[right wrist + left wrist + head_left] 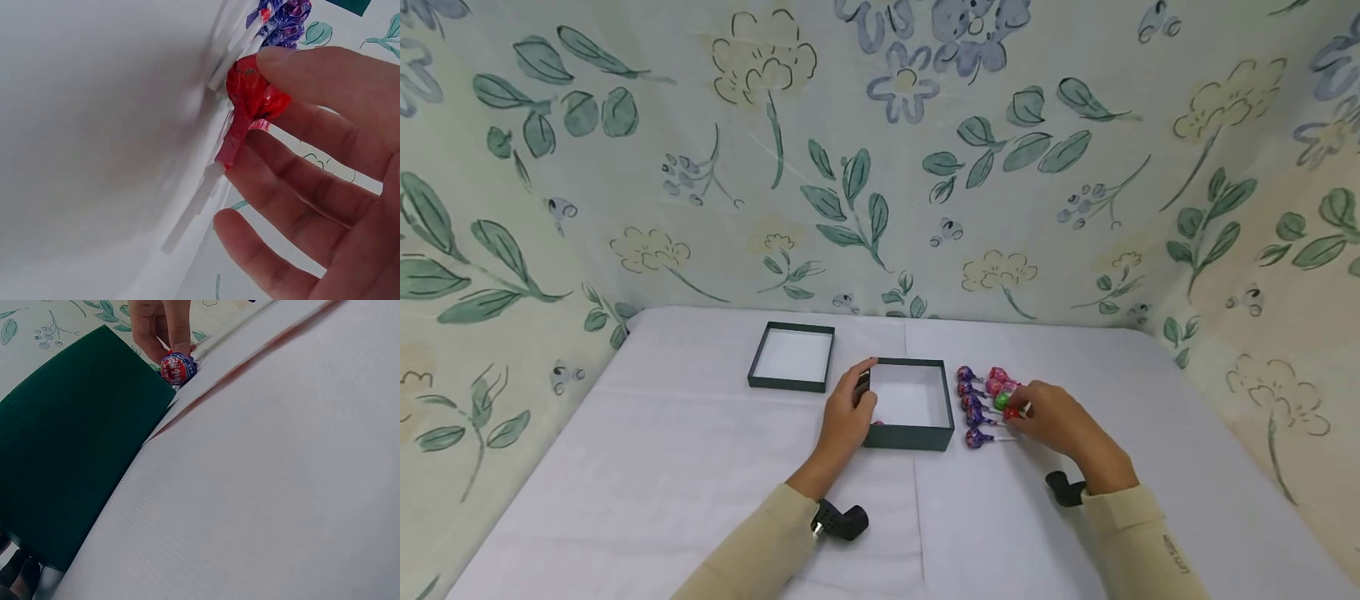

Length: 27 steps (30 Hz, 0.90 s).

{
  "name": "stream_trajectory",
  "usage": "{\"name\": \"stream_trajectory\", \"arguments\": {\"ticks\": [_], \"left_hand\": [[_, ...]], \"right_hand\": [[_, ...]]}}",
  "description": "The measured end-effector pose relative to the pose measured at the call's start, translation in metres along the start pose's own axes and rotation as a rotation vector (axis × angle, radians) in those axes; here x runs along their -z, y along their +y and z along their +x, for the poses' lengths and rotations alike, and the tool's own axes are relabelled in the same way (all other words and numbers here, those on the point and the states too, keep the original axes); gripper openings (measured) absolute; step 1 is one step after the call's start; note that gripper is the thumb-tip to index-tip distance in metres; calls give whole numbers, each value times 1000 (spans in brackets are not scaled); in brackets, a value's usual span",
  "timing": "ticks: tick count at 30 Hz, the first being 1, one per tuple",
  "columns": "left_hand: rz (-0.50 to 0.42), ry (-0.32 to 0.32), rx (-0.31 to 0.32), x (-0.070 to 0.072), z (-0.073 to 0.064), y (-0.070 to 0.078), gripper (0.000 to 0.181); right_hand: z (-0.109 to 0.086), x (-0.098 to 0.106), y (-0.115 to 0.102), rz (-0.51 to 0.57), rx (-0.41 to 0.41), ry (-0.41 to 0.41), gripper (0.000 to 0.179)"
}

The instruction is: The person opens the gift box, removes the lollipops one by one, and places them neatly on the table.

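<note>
A dark green box with a white inside stands on the table, and my left hand grips its left wall. A bit of something pinkish shows in the box's near left corner, mostly hidden by that hand. To the right of the box, my right hand pinches a red-wrapped lollipop between thumb and fingers, its white stick pointing away from the head. Beside it lie a column of purple-wrapped lollipops, a green one and pink ones.
A shallow green-edged box lid, white inside, lies open side up behind and left of the box. White cloth covers the table. Floral fabric hangs behind and along both sides.
</note>
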<state>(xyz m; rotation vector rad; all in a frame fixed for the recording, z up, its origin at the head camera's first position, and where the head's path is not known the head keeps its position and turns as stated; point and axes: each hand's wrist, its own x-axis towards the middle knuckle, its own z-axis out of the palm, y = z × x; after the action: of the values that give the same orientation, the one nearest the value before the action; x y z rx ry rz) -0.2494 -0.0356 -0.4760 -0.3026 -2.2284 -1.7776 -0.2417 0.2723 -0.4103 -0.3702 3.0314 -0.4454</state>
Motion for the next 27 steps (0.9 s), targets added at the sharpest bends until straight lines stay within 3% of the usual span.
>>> {"name": "stream_trajectory", "arguments": {"ticks": [27], "left_hand": [[9,-3,-1,-1,3,-3,52]], "right_hand": [[0,5,-7,7,-76,-60,23]]}}
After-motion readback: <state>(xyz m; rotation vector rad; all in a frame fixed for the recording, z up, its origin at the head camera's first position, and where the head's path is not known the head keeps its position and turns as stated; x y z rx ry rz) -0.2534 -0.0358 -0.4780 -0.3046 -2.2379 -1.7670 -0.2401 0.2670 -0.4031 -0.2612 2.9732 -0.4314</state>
